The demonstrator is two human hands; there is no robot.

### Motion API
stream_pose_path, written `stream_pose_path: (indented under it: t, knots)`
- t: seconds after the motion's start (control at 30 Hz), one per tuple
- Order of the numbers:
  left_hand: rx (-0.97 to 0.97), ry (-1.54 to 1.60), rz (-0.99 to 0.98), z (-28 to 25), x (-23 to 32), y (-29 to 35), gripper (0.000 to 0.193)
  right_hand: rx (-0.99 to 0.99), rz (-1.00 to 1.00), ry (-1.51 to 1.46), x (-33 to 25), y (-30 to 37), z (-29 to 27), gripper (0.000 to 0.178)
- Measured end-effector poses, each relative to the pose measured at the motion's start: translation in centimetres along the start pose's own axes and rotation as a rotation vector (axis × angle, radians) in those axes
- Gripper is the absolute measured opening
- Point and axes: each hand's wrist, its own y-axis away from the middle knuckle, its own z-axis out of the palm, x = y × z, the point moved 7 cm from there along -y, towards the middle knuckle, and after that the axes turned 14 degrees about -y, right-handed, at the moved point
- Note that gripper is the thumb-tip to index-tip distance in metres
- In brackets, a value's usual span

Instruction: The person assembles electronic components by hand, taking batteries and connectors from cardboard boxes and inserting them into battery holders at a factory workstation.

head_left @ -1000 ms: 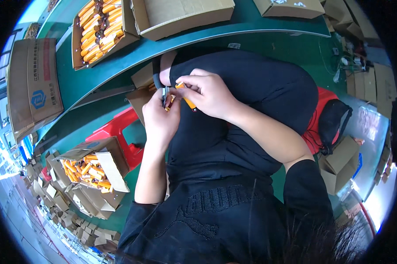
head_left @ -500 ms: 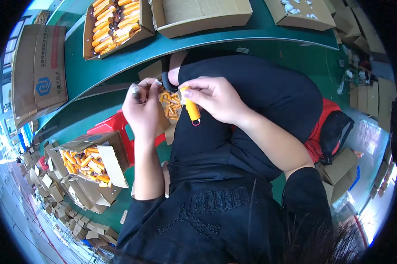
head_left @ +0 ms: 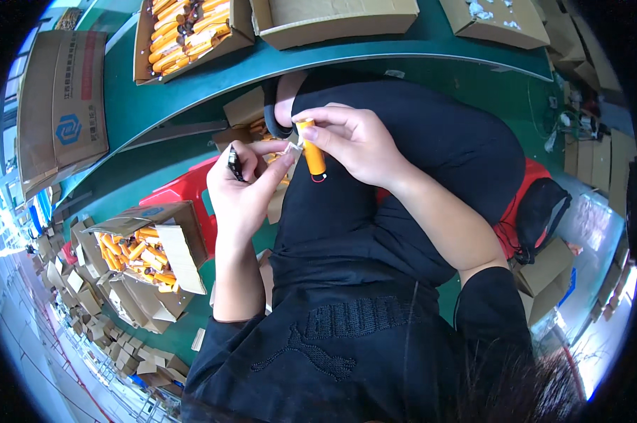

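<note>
My right hand (head_left: 357,144) grips an orange, battery-like cylinder (head_left: 313,158) near its upper end. A small loop of red wire hangs from the cylinder's lower end. Close on its left, my left hand (head_left: 242,185) pinches a small white piece (head_left: 292,149) between thumb and forefinger, right beside the cylinder; whether the two touch I cannot tell. A short black tool (head_left: 234,163) is tucked in the curled fingers of the same hand, its far part hidden. Both hands are above my lap, below the table edge.
On the green table (head_left: 276,68) stand a carton of orange cylinders (head_left: 188,35), an open carton (head_left: 340,32) and a tray with white scraps (head_left: 498,28). Left of me, a carton of loose orange cylinders (head_left: 138,257) sits by a red stool (head_left: 191,190). A large carton (head_left: 61,113) is at far left.
My left hand has moved right and turned, bringing the white piece up to the cylinder. My right hand has risen slightly with the cylinder. The black tool shows more plainly.
</note>
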Motion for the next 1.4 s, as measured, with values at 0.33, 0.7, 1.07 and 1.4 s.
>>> stream_pose_path:
  t: [0.33,0.7,1.07,1.4]
  knots:
    - [0.011,-0.166,0.066,0.7,-0.1,-0.4,0.045,-0.008,-0.085,0.085,-0.3,0.3,0.5,0.028]
    - [-0.021,-0.253,0.006,1.0,0.8,-0.1,0.042,0.017,-0.081,0.146,0.1,0.2,-0.1,0.025]
    - [-0.055,-0.306,-0.002,1.7,-1.0,-0.5,0.017,0.007,-0.108,0.321,-0.1,0.6,0.1,0.021]
    - [0.131,-0.665,0.206,2.9,0.7,0.5,0.014,-0.009,-0.15,0.375,0.2,0.5,0.0,0.02]
